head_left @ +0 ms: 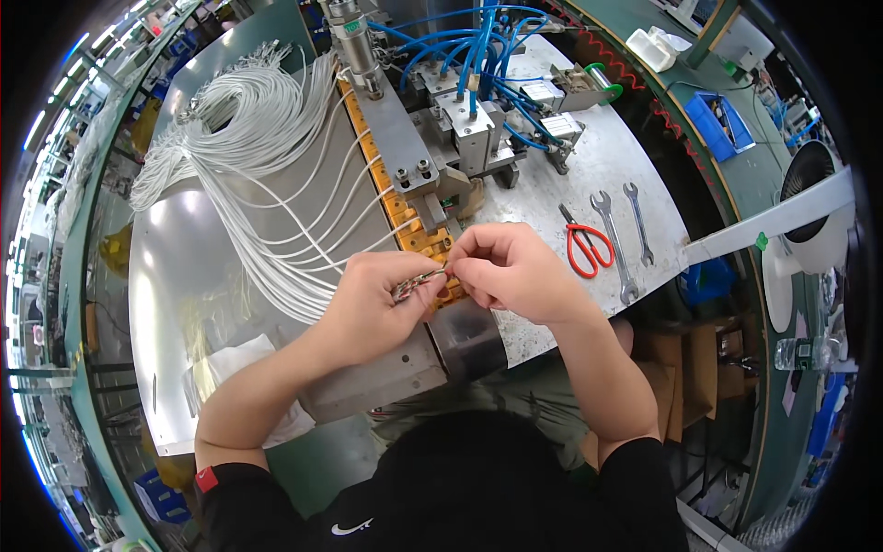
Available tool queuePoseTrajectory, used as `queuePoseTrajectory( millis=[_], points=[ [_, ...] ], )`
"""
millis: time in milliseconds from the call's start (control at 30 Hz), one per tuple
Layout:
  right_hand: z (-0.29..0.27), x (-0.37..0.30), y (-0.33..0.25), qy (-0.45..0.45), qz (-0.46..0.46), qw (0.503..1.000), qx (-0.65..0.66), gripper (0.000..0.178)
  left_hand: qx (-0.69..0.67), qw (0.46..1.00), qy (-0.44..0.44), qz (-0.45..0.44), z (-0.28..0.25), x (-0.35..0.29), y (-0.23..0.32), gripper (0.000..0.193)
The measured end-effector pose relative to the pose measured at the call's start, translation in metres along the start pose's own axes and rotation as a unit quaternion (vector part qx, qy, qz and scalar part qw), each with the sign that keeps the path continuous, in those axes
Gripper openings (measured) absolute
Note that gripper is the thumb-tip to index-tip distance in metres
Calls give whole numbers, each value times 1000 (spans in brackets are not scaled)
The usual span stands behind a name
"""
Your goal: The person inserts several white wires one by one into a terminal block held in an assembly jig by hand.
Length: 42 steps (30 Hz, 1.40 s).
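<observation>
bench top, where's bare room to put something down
Bare metal lies left of the white wires, down to the cloth. A smaller patch sits between the scissors and the blue-hosed fixture. It is crowded around both hands at the orange strip.

Both forearms entering from six o'clock, left hand (372, 299) and right hand (515, 269) pinched, fingertips meeting at centre.
</observation>
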State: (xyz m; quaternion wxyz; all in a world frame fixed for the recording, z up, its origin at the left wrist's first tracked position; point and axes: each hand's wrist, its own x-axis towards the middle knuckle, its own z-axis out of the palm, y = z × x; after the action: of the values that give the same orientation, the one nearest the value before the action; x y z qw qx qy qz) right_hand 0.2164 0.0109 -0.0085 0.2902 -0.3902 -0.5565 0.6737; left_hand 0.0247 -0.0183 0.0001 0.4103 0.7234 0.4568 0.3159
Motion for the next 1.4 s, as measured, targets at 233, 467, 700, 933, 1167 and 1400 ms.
queuePoseTrajectory(
  millis=[233, 467, 700, 933, 1167, 1400],
  points=[
    [-11, 2, 3, -94, -50, 992, -73, 8, -19, 996, -82, -31, -7, 0, -5, 11],
    [-36, 12, 24, -60, 92, 994, 22, 17, 119, 988, -90, 41, -3, 1, -22, 10],
    [-31, 29, 36, 26, -2, 993, -119, 14, 258, 964, 36, 56, -5, 9, -30, 11],
    [-37, 40, 40, -2, 37, 997, -67, 14, 340, 939, -10, 56, 2, 10, -23, 9],
    [-38, 38, 45, 30, 54, 998, -8, 15, 268, 961, 4, 67, -7, 6, -27, 11],
    [-15, 15, 16, -18, -77, 994, -76, 12, -40, 996, -27, -78, -19, 10, -17, 18]
  ],
)
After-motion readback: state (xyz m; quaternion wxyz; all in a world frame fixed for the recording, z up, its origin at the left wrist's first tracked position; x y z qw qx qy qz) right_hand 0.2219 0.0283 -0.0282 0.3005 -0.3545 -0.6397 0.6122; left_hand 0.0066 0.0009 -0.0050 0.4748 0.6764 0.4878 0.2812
